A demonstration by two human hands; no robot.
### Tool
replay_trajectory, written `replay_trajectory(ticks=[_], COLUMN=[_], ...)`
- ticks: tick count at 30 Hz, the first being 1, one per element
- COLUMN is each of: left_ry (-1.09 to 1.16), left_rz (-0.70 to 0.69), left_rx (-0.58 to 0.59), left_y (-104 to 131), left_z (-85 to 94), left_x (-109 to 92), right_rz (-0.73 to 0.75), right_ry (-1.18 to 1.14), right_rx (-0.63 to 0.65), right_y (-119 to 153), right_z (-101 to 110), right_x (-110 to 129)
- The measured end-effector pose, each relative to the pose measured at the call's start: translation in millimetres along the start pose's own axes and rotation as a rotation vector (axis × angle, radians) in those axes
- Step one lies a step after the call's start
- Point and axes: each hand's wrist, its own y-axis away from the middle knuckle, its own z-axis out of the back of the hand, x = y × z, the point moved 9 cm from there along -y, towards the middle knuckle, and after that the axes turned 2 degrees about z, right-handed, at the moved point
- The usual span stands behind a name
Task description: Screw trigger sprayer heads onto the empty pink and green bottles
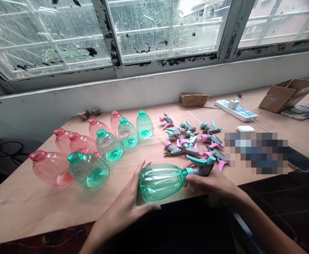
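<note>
A clear green spray bottle [161, 181] lies tilted sideways between my hands, over the table's front edge. My left hand [130, 197] wraps round its base end, thumb below and fingers behind. At the neck, my right hand [210, 181] is closed round the teal collar of a grey and teal trigger spray head [203, 164], which sits at the bottle's mouth. How far the collar is screwed on I cannot tell. Just beyond the right hand lie several loose trigger spray heads [188, 144], pink-grey and teal-grey, some with thin tubes.
Several open green bottles [109, 146] and pink bottles [54, 169] stand at the left of the wooden table [24, 208]. At the back are a small cardboard box [193, 100] and a power strip [236, 110]. A white case [246, 129], phone [301, 157] and open carton [284, 95] are at right.
</note>
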Motion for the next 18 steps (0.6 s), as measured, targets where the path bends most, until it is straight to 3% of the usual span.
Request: replay_trajectory(ticks=[12, 18], left_ry=[0.164, 0.11], left_rz=[0.037, 0.033], left_rx=[0.008, -0.001], left_y=[4.5, 0.7], left_z=[6.6, 4.2], left_x=[1.2, -0.4], right_rz=[-0.012, 0.022], right_ry=[0.034, 0.077], right_rx=[-0.009, -0.003], right_y=[-1.7, -2.5], right_z=[1.0, 3.7], right_x=[-0.7, -3.8])
